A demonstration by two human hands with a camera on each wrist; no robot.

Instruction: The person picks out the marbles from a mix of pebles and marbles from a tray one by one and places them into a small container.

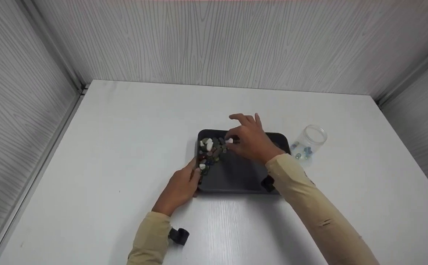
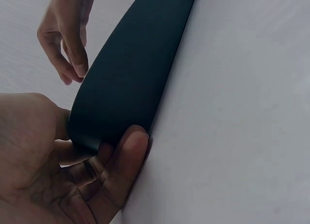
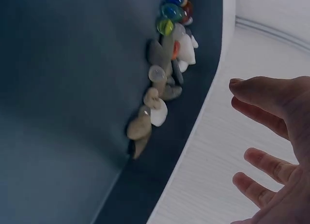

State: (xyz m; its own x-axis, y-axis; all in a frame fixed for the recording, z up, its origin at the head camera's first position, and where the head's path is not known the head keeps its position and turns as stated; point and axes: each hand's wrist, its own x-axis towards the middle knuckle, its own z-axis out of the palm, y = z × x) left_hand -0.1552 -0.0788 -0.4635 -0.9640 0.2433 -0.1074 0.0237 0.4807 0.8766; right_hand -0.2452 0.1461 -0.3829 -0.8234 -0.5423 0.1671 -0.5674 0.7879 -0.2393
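A black rectangular tray (image 1: 243,173) lies on the table with pebbles (image 1: 215,147) and glass marbles (image 3: 172,12) gathered along its left and far sides. My left hand (image 1: 179,187) grips the tray's near left side; in the left wrist view its fingers (image 2: 128,151) curl against the outer wall. Over the far part of the tray is my right hand (image 1: 250,140), thumb and forefinger bent toward each other close to a whitish pebble (image 1: 229,140). Nothing shows between those fingertips in the right wrist view, where a flat white pebble (image 3: 159,115) lies among brown ones.
Right of the tray, a clear plastic jar (image 1: 309,141) holds several bluish marbles near its bottom. The white table (image 1: 133,129) meets a pale wood-grain panel (image 1: 199,44) at the back, with more panels at both sides. Each wrist carries a small black device (image 1: 179,236).
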